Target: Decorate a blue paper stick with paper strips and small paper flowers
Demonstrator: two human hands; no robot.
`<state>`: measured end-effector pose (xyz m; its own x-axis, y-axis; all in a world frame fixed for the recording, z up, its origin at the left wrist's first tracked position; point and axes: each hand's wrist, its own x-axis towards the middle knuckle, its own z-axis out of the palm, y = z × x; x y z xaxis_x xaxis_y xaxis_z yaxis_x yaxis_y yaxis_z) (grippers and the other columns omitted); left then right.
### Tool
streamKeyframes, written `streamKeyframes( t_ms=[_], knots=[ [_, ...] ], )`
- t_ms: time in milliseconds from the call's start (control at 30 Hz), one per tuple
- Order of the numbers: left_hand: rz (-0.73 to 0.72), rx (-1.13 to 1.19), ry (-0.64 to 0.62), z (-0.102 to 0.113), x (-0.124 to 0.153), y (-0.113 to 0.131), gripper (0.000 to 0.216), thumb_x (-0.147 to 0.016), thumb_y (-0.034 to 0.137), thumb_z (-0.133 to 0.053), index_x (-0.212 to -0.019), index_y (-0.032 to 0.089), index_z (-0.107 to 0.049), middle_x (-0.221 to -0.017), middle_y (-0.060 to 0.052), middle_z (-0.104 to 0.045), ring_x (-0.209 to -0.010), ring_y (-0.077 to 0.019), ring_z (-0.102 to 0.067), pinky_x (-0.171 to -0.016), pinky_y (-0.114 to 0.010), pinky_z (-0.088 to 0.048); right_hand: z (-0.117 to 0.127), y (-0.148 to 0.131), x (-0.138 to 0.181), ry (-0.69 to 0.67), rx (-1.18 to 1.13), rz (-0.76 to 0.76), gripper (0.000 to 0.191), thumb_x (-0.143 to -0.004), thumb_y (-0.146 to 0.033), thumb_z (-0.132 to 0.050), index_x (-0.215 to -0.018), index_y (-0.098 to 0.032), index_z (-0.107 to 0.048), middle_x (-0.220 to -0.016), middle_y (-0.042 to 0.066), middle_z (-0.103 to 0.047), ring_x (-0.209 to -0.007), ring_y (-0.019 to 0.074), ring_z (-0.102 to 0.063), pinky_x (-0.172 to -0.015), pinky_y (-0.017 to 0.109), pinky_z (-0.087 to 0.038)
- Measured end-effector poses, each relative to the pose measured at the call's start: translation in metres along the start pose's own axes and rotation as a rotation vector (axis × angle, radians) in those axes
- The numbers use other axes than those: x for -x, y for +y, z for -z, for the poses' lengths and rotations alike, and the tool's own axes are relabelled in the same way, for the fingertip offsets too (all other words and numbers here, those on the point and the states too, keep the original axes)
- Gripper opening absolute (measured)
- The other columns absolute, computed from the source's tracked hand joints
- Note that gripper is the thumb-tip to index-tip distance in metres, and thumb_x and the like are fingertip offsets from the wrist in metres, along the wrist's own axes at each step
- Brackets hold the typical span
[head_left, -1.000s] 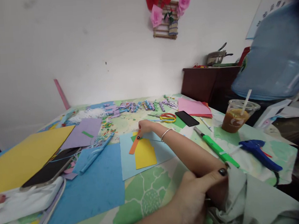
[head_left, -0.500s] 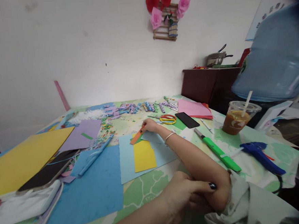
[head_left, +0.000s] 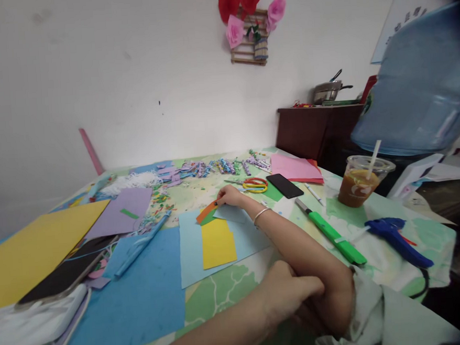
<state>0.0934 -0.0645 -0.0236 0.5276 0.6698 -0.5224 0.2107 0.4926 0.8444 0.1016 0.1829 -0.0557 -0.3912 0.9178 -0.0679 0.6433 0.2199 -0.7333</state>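
Note:
My right hand [head_left: 228, 195] reaches far over the table and pinches one end of an orange paper strip [head_left: 205, 212]. The strip lies at the top edge of a yellow paper piece [head_left: 218, 242], over a green scrap, all on a light blue sheet [head_left: 190, 251]. A silver bracelet [head_left: 261, 215] is on that wrist. My left hand [head_left: 291, 293] is close to me, its fingers curled round my right forearm just before the elbow and the rolled-up sleeve [head_left: 375, 309].
Yellow-handled scissors [head_left: 254, 184], a black phone [head_left: 285, 185] and pink paper [head_left: 295, 168] lie beyond my right hand. A green utility knife [head_left: 332, 233], blue glue gun [head_left: 395, 234] and iced drink cup [head_left: 359, 182] stand right. Large yellow card [head_left: 34, 249], blue sheets and another phone [head_left: 59, 274] lie left.
My right hand has drawn the orange strip away from me to the top of the yellow piece and laid it flatter. My left hand shifted on the forearm, thumb now tucked in.

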Motion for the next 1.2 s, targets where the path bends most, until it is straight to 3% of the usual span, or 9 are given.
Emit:
streamKeyframes(
  t_ms=[233,433,533,600,667,767,867,1033,1200],
  knots=[
    [-0.008,0.077,-0.141,0.004,-0.009,-0.002,0.019,-0.055,0.027,-0.069,-0.063,0.010,-0.066,-0.049,-0.003,-0.061,-0.040,-0.0136,-0.055,-0.048,-0.028,-0.050,0.004,0.009,0.000,-0.022,-0.092,-0.006,0.033,-0.091,-0.032,-0.057,-0.119,-0.015,-0.056,-0.119,0.009,-0.059,-0.100,0.0212,-0.061,-0.083,0.041,-0.053],
    [-0.009,0.098,-0.189,0.002,-0.013,-0.007,0.013,-0.046,0.010,-0.049,-0.049,0.012,-0.061,-0.047,-0.001,-0.059,-0.043,-0.0109,-0.056,-0.052,-0.023,-0.050,0.009,0.006,0.008,0.042,-0.199,0.014,0.031,-0.092,-0.032,-0.057,-0.118,-0.015,-0.056,-0.117,0.009,-0.060,-0.097,0.0203,-0.062,-0.081,0.040,-0.054],
    [-0.067,0.109,-0.215,0.017,-0.010,0.000,0.016,-0.046,0.011,-0.046,-0.052,0.013,-0.061,-0.051,-0.001,-0.061,-0.044,-0.0110,-0.058,-0.053,-0.024,-0.050,0.014,0.000,0.020,0.142,-0.246,0.055,0.028,-0.092,-0.032,-0.057,-0.114,-0.014,-0.058,-0.110,0.007,-0.062,-0.091,0.0180,-0.063,-0.077,0.037,-0.055],
    [-0.168,0.091,-0.079,0.038,-0.005,0.009,0.017,-0.051,0.014,-0.053,-0.064,0.013,-0.065,-0.060,-0.003,-0.066,-0.047,-0.0138,-0.061,-0.050,-0.026,-0.050,0.015,-0.006,0.034,0.244,-0.263,0.110,0.021,-0.091,-0.027,-0.057,-0.106,-0.012,-0.061,-0.098,0.005,-0.065,-0.082,0.0154,-0.064,-0.073,0.033,-0.055],
    [-0.348,0.050,0.182,0.066,-0.001,0.018,0.013,-0.061,0.020,-0.061,-0.071,0.013,-0.067,-0.068,-0.005,-0.068,-0.055,-0.0144,-0.064,-0.054,-0.025,-0.051,0.012,-0.013,0.052,0.370,-0.261,0.190,0.011,-0.088,-0.015,-0.056,-0.095,-0.012,-0.064,-0.083,0.004,-0.067,-0.075,0.0141,-0.065,-0.072,0.029,-0.053],
    [-0.477,0.113,0.452,0.108,0.004,0.024,0.025,-0.068,0.036,-0.068,-0.072,0.011,-0.067,-0.073,-0.008,-0.070,-0.062,-0.0166,-0.065,-0.058,-0.027,-0.051,0.000,-0.023,0.081,0.498,-0.224,0.352,0.015,-0.079,-0.008,-0.057,-0.084,-0.016,-0.069,-0.082,0.004,-0.068,-0.077,0.0149,-0.063,-0.077,0.028,-0.050],
    [-0.504,0.286,0.510,0.136,0.003,0.017,0.036,-0.067,0.046,-0.071,-0.077,0.012,-0.067,-0.075,-0.007,-0.071,-0.066,-0.0172,-0.066,-0.061,-0.027,-0.050,-0.013,-0.028,0.102,0.449,-0.187,0.533,0.020,-0.074,-0.006,-0.058,-0.076,-0.020,-0.072,-0.082,0.003,-0.067,-0.076,0.0144,-0.062,-0.075,0.026,-0.049],
    [-0.464,0.429,0.585,0.154,-0.003,0.005,0.038,-0.053,0.044,-0.081,-0.070,0.013,-0.067,-0.065,-0.004,-0.068,-0.064,-0.0144,-0.064,-0.057,-0.022,-0.043,-0.020,-0.025,0.112,0.313,-0.200,0.688,0.023,-0.072,-0.005,-0.061,-0.079,-0.022,-0.075,-0.087,0.004,-0.069,-0.081,0.0159,-0.065,-0.077,0.028,-0.051],
    [-0.560,0.222,0.669,0.166,0.001,0.010,0.033,-0.057,0.042,-0.080,-0.063,0.011,-0.070,-0.056,-0.005,-0.065,-0.055,-0.0123,-0.055,-0.056,-0.023,-0.040,-0.019,-0.018,0.110,0.217,-0.429,0.668,0.029,-0.077,-0.008,-0.060,-0.087,-0.028,-0.077,-0.093,0.004,-0.069,-0.090,0.0169,-0.065,-0.083,0.031,-0.051]
  ],
)
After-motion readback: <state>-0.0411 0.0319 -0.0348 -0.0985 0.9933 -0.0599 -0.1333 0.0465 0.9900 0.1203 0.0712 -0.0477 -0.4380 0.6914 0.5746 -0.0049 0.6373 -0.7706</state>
